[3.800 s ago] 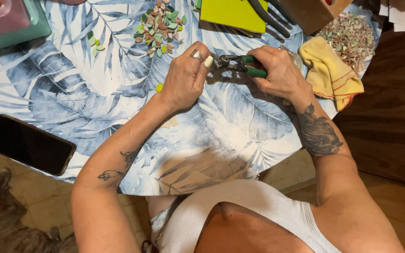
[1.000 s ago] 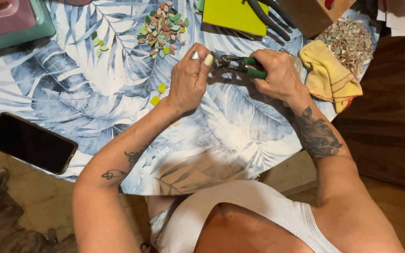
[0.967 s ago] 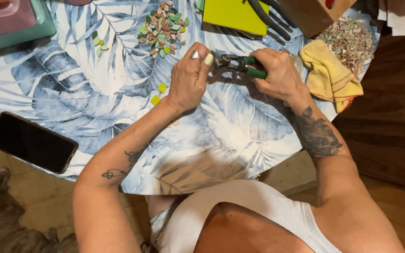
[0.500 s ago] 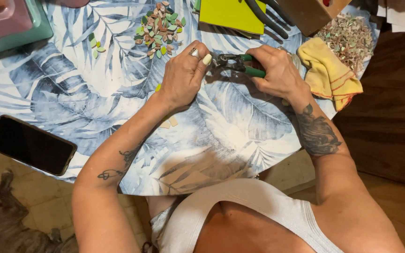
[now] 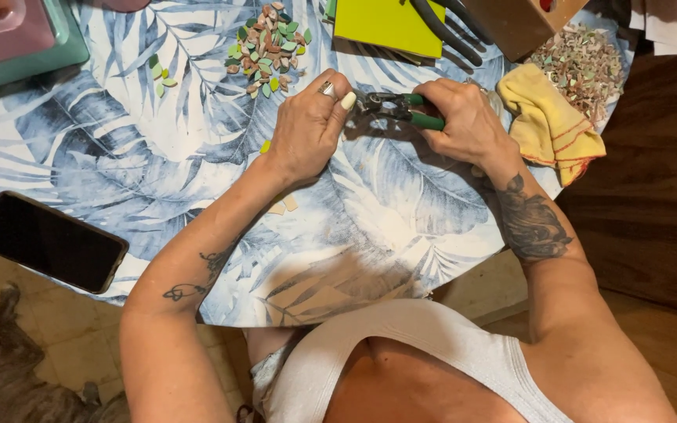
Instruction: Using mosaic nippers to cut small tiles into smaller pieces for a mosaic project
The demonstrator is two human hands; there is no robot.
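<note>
We see green-handled nippers over the bench, between both hands: right hand clamped on the handles, left hand fingers pinched together at the tool's head (can't tell what piece is in there). Pile of small tile pieces sits just beyond left hand; yellow cloth beside right hand; phone well apart

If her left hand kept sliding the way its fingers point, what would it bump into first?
Probably the metal head of the green-handled nippers that the right hand grips; the left hand has its fingertips right at it. Whether they already touch is unclear.
</note>
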